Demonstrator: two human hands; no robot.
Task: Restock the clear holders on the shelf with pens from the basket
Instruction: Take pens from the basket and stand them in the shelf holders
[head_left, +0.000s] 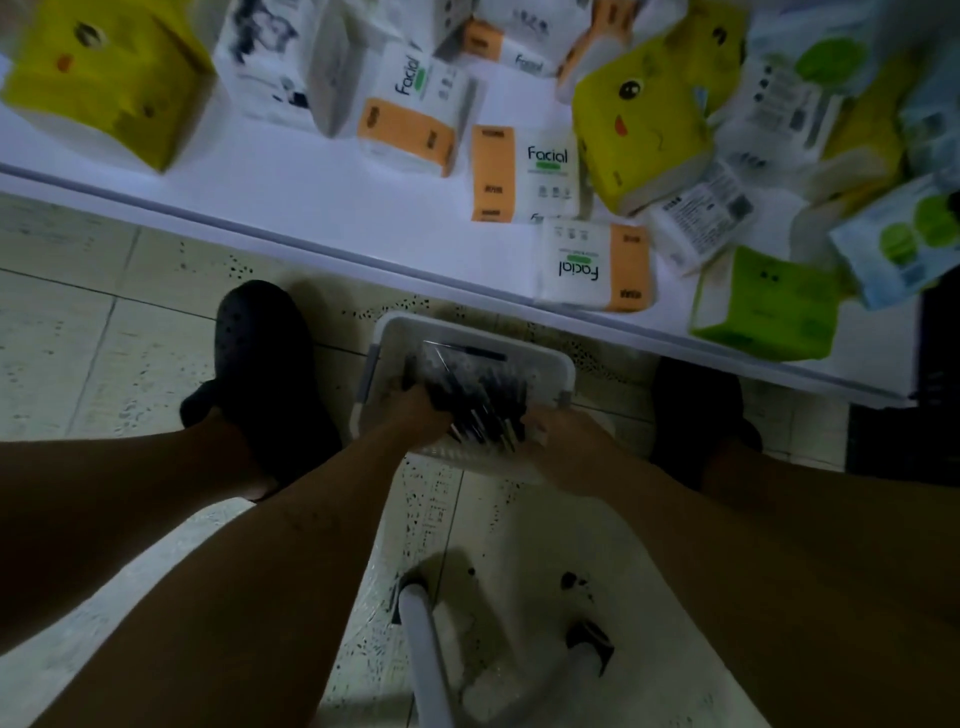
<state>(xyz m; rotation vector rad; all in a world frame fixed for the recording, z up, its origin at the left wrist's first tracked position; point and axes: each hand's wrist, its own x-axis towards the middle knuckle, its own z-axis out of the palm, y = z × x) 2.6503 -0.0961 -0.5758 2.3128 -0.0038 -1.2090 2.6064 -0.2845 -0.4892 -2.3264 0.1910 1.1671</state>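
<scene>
Dark, slim pens in white basket

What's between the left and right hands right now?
A bundle of dark pens in the white basket, touched by the left hand and right hand. Shown in the head view.

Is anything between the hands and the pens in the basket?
Nothing visible: left hand and right hand are on the dark pens inside the white plastic basket. The clear holders are out of view, so that route is unknown.
</scene>
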